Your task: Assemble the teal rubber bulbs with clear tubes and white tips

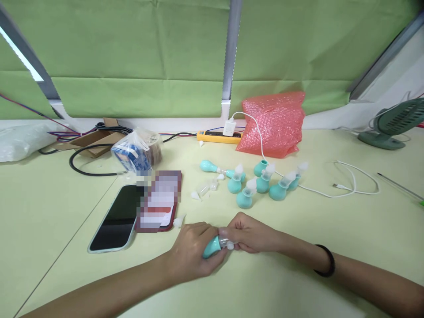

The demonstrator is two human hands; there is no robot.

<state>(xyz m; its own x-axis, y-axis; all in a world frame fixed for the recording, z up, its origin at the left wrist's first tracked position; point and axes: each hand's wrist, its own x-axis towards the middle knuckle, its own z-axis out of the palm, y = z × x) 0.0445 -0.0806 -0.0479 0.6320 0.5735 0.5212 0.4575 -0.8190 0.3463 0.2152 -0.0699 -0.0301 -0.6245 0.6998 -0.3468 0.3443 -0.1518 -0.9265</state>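
My left hand (192, 251) is wrapped round a teal rubber bulb (211, 248), apparently of a nasal aspirator. At the bulb's mouth sits a clear plastic tube (224, 241), pinched by the thumb and fingers of my right hand (250, 232). Both hands meet low over the table, and their fingers hide part of the joint. Beyond them stand several teal bulbs with clear tubes and soft tips, such as one upright aspirator (245, 198). Another bulb (208, 166) lies on its side, near loose clear tubes (204, 188) and a whitish tip (179, 220).
Left of my hands lie a dark-screened phone (114, 218) and a red-edged phone (159, 201). Farther back are a bagged blue pack (132, 154), a yellow power strip (217, 137) and red bubble wrap (273, 126). A white cable (318, 193), a screwdriver (399, 184) and a fan (380, 140) occupy the right.
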